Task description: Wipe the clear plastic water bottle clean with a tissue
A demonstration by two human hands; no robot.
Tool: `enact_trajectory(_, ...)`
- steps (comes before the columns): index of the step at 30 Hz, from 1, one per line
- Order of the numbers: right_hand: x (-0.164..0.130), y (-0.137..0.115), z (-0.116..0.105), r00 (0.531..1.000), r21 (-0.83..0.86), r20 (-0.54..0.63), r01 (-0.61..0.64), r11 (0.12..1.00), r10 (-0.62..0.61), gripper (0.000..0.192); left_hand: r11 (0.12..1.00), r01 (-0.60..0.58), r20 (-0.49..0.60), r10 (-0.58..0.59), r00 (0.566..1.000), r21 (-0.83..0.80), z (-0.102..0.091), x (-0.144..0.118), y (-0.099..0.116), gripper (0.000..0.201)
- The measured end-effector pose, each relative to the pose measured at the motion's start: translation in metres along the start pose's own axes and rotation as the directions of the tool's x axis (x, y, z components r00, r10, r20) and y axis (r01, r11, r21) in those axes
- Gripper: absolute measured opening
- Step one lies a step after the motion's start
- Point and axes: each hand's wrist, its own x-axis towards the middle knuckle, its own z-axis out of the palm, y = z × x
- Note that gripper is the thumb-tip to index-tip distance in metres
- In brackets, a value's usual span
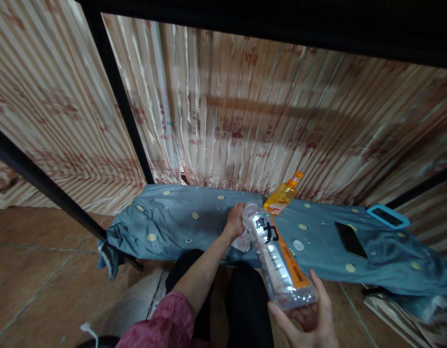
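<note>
A clear plastic drink bottle [276, 258] with a silver and orange label is held tilted above the bench, its neck pointing away from me. My right hand [310, 316] grips it at the base, thumb and fingers on either side. Beside the bottle's neck is my left hand [236, 223], closed around a crumpled whitish cloth or tissue [241, 242]. Some of the left fingers are hidden behind the bottle. Just beyond the neck, an orange pump bottle [282, 195] of yellow liquid stands on the bench.
A blue-grey patterned cloth [180, 217] covers the low bench. On it lie a white round cap [298, 245], a black phone [351, 240] and a blue-framed object [388, 217]. Striped curtains [241, 121] hang behind, and dark metal posts [118, 92] rise at the left.
</note>
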Motion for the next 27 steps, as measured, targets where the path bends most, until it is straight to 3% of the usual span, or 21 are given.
enact_trajectory(27, -0.0012, -0.0005, 0.0018, 1.000, 0.007, -0.018, 0.016, 1.000, -0.016, 0.121, 1.000, -0.002, 0.022, 0.002, 1.000, -0.021, -0.0029, 0.0001, 0.0019, 0.031)
